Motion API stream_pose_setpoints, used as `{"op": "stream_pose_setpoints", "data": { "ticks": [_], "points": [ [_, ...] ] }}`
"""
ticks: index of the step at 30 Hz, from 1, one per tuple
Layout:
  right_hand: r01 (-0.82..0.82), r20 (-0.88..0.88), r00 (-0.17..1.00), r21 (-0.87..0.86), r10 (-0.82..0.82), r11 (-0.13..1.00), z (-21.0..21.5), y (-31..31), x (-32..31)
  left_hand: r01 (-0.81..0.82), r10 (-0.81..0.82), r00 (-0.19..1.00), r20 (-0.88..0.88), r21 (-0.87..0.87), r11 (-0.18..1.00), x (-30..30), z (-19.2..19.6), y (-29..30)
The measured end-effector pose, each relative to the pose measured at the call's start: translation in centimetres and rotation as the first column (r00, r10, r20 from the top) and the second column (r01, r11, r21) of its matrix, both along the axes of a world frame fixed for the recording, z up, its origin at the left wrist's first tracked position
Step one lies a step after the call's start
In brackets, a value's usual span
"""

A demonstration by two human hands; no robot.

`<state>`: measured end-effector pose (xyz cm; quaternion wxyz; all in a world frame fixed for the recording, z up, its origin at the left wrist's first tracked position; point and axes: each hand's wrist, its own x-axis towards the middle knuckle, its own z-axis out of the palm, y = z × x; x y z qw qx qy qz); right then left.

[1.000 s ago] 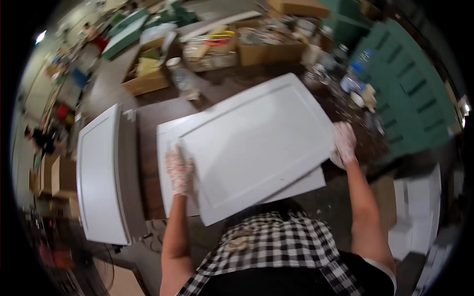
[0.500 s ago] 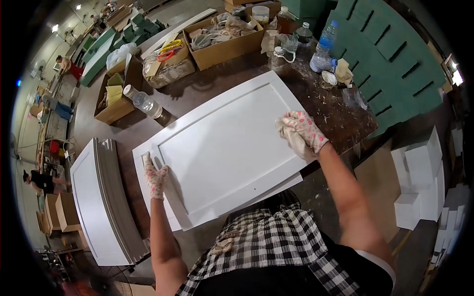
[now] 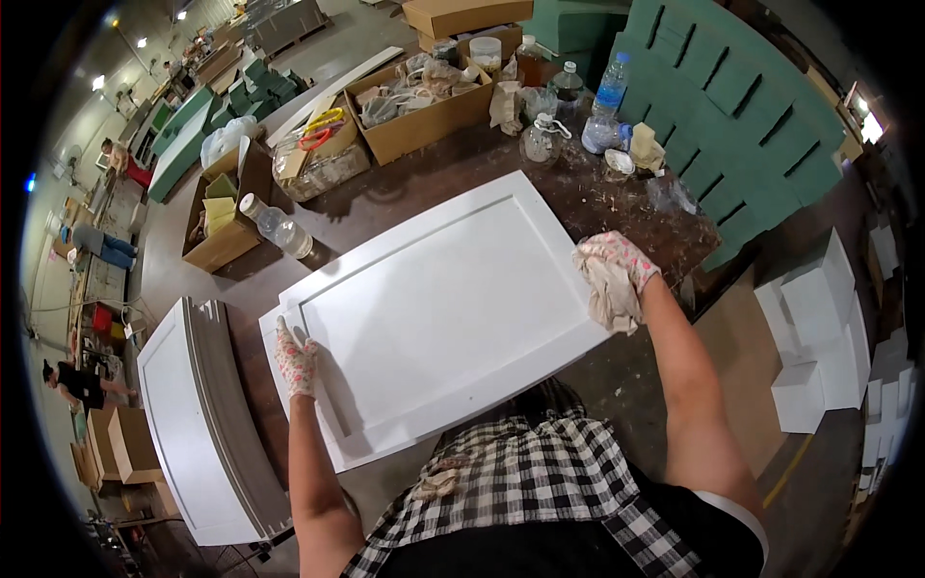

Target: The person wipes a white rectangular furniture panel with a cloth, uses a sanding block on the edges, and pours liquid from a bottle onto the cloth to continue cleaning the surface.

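Note:
A white framed cabinet door panel (image 3: 443,289) lies tilted across the dark worktable, its near side close to my checked apron. My left hand (image 3: 296,366), in a white glove with pink dots, rests on the panel's left frame piece. Its fingers are stretched out and the thumb stands apart. In a matching glove, my right hand (image 3: 624,258) grips a crumpled off-white cloth (image 3: 613,297) at the panel's right end. The cloth hangs over that edge and hides part of it.
A stack of white panels (image 3: 207,424) stands at the left. Behind lie a clear bottle (image 3: 277,227), a small carton (image 3: 226,217), a box of bags (image 3: 424,116), scissors (image 3: 320,129) and several bottles. Slotted green foam (image 3: 737,106) stands at the right. People work far left.
My right hand has moved the cloth outward from the panel's face to its right edge. The panel sits slightly lower in view, and my left hand stays on its left end.

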<state>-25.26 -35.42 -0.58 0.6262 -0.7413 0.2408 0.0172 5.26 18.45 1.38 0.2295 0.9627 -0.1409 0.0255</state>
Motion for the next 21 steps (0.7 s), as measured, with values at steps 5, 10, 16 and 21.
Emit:
{"op": "stream_pose_setpoints", "data": {
  "ticks": [5, 10, 16, 21],
  "points": [
    [0.09, -0.023, 0.996, 0.145, -0.088, 0.985, 2.5, 6.3, -0.7, -0.014, 0.004, 0.998, -0.059, -0.179, 0.984, 3.2, -1.0, 5.4],
    [0.497, 0.028, 0.867, 0.039, -0.498, 0.867, 4.6, 7.8, -2.1, -0.029, 0.004, 0.992, 0.127, 0.199, 0.98, 1.3, 1.4, 0.3],
    [0.227, 0.343, 0.938, -0.512, -0.045, 0.829, 4.6, 11.4, -3.4, 0.458, -0.43, 0.818, 0.382, 0.019, 0.889, 0.4, 0.6, -11.2],
    [-0.115, 0.15, 0.955, -0.607, 0.256, 0.786, -2.0, 14.9, -2.9, 0.569, -0.57, 0.793, 0.216, 0.073, 0.819, -1.2, -1.1, -22.8]
  ]
}}
